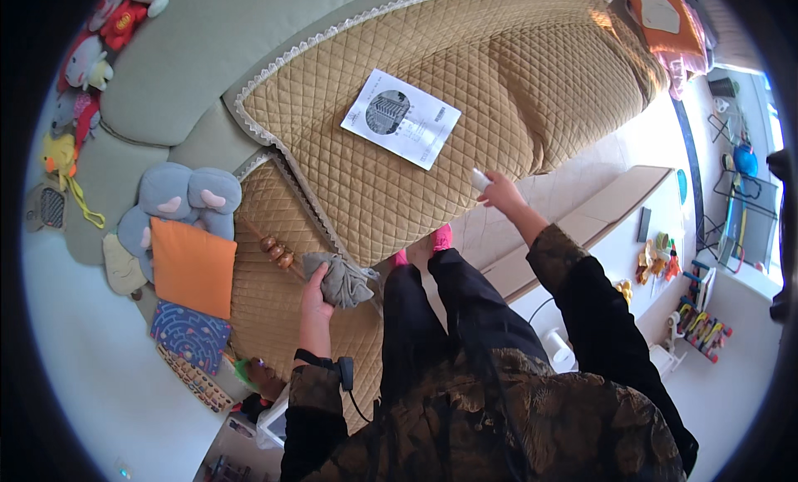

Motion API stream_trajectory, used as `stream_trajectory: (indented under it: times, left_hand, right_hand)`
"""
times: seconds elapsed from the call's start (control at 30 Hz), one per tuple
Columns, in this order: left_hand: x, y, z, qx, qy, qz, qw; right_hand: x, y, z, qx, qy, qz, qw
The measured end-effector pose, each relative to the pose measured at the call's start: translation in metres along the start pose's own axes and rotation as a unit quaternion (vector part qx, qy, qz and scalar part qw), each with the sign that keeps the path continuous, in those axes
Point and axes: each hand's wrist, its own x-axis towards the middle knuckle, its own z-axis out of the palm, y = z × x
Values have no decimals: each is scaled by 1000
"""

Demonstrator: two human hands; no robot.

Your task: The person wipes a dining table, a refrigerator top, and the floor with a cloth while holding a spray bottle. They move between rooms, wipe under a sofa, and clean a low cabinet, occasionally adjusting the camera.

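looking down at a pale grey sofa (pixel 179 62) spread with a tan quilted cover (pixel 519 66), with a white printed paper (pixel 401 118) lying aslant on top. clutching a crumpled grey cloth (pixel 342 282) in the left hand (pixel 315 303), below the white printed paper and to its left, with fingers bent against the fabric; cannot tell the spacing of those hidden behind it. pinching a small white object (pixel 480 180) in the right hand (pixel 503 192), below the white printed paper and to its right, with thumb and fingertips brought together on it; cannot tell its exact kind. seeing a wooden beaded stick (pixel 277 252) below and left of the white printed paper, then, farther left of it, an orange cushion (pixel 193 267) overlapping a grey plush pillow (pixel 166 187). standing in pink footwear (pixel 442 237) below the white printed paper, with a white-topped cabinet (pixel 611 241) well to its lower right.
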Motion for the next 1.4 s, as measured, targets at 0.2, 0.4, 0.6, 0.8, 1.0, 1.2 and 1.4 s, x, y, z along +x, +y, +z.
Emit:
stream_trajectory:
  times: [0.2,0.4,0.6,0.8,1.0,1.2,1.4]
  left_hand:
    - [99,1,-12,-1,10,-34,999]
    - [187,4,-13,1,18,-74,997]
    - [206,5,-5,-22,-34,-95,995]
    - [219,13,-1,-17,-37,-82,996]
    - [234,12,-1,-33,-16,-43,998]
    - [231,-8,-1,-5,-8,44,999]
    - [216,-14,11,-25,37,76,996]
  right_hand:
    - [99,3,30,66,61,84,992]
    - [158,3,86,323,109,144,929]
    - [174,-3,146,295,167,186,922]
    - [125,2,170,121,-28,215,969]
    - [172,-123,112,-210,117,-161,957]
    - [303,-293,107,-416,202,-440,769]
    - [394,-334,132,-441,178,-480,737]
